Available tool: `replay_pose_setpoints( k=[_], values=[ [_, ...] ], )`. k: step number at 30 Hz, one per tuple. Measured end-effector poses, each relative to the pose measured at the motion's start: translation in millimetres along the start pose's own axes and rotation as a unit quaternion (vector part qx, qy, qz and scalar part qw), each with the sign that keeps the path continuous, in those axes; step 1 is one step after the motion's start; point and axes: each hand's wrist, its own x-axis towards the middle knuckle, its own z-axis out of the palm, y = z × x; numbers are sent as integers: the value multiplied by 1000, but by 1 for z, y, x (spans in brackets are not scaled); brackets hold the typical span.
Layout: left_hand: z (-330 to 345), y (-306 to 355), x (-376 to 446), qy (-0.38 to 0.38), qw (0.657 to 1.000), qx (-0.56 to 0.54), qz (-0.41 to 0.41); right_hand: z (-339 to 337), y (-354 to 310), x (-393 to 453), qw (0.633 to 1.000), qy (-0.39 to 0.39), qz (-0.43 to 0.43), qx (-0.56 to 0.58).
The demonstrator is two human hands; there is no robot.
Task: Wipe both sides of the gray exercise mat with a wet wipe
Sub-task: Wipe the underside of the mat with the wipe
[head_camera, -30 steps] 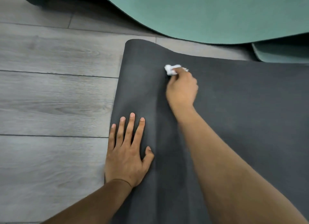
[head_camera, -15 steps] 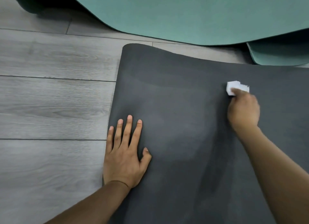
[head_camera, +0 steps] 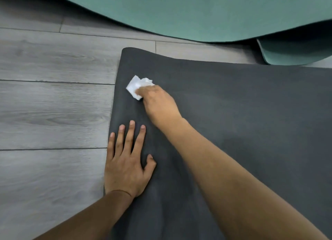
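The dark gray exercise mat lies flat on the floor and fills the right and lower part of the view. A crumpled white wet wipe sits on the mat near its left edge, close to the far corner. My right hand grips the wipe with curled fingers and holds it down on the mat. My left hand lies flat near the mat's left edge, fingers spread and straight, pressing the mat to the floor. Both forearms reach in from the bottom of the view.
A teal mat lies beyond the gray one, and a second teal piece shows at the right. Gray wood-plank floor lies to the left of the mat.
My right hand swept the wipe right across the mat, then back left to a spot near the left edge. My left hand stayed flat in the same place.
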Motion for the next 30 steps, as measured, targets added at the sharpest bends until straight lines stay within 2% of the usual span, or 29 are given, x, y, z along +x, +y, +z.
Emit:
replay_pose_setpoints(
  k=[2, 3, 5, 7, 9, 10, 12, 14, 16, 18, 20, 22, 25, 27, 30],
  values=[
    [-1, 1, 0, 3, 1000, -3, -1, -22, 53, -29, 996, 33, 75, -37],
    [-1, 1, 0, 5, 1000, -2, -1, -37, 80, -47, 987, 61, 144, -41],
    [-2, 1, -1, 7, 1000, -1, -2, -68, 124, -85, 949, 120, 290, -35],
    [-2, 2, -1, 11, 1000, -2, -3, -83, 140, -104, 908, 151, 390, -17],
    [-1, 2, -2, 14, 1000, -3, -4, -74, 122, -91, 886, 175, 429, 11],
    [-2, 3, -2, 17, 1000, -4, -4, -64, 102, -76, 891, 181, 416, 25],
    [-1, 2, -1, 19, 1000, -4, -3, -36, 47, -43, 926, 163, 331, 74],
    [1, 0, -1, 19, 1000, 0, 1, -4, -14, -17, 961, 103, 219, 133],
    [2, -1, -1, 16, 1000, 7, 5, 13, -54, -6, 979, 60, 131, 142],
    [2, -1, 0, 20, 1000, 3, 2, 13, -53, -9, 990, 30, 64, 120],
    [0, 0, 0, 21, 1000, -1, -1, 6, -23, -24, 998, 4, 20, 65],
    [-1, 2, -1, 27, 1000, -7, 0, -7, 25, -51, 996, 55, 67, 37],
    [-3, 2, -2, 25, 1000, -14, -4, -31, 112, -118, 953, 187, 239, 0],
    [-4, 1, 0, 26, 1000, -17, -2, -38, 142, -158, 936, 235, 259, -34],
    [-4, -1, -1, 36, 998, -44, 10, -30, 155, -166, 930, 270, 249, -20]
  ],
)
